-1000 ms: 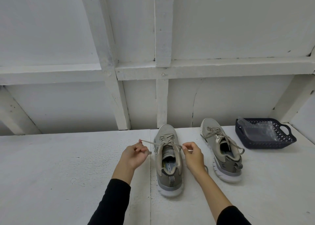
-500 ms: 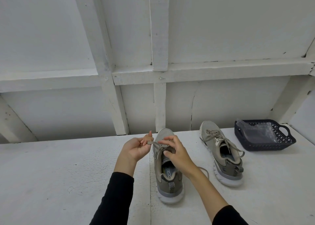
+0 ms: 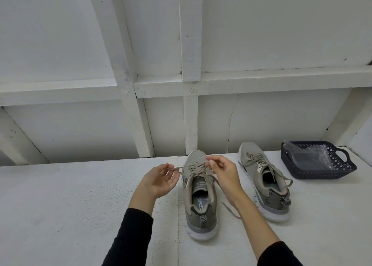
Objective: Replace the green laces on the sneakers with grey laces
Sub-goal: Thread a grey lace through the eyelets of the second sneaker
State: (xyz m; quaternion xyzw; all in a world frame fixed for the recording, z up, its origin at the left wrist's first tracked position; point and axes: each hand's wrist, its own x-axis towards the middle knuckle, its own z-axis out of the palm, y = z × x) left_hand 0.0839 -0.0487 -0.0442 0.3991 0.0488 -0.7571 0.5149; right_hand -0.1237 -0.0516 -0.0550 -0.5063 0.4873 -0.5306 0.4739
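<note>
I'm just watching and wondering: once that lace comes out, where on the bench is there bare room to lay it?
The widest bare patch of the white bench is beside the left hand. Another lies in front of the right sneaker and the dark basket. It is crowded between the two sneakers, where a lace end trails.

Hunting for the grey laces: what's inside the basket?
The basket holds a clear plastic bag. No laces show; what the bag contains or covers can't be told.

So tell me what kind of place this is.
Probably a workshop or storage space: a painted white plank table, a bare white board wall with exposed framing, and a dark plastic basket beside the sneakers.
</note>
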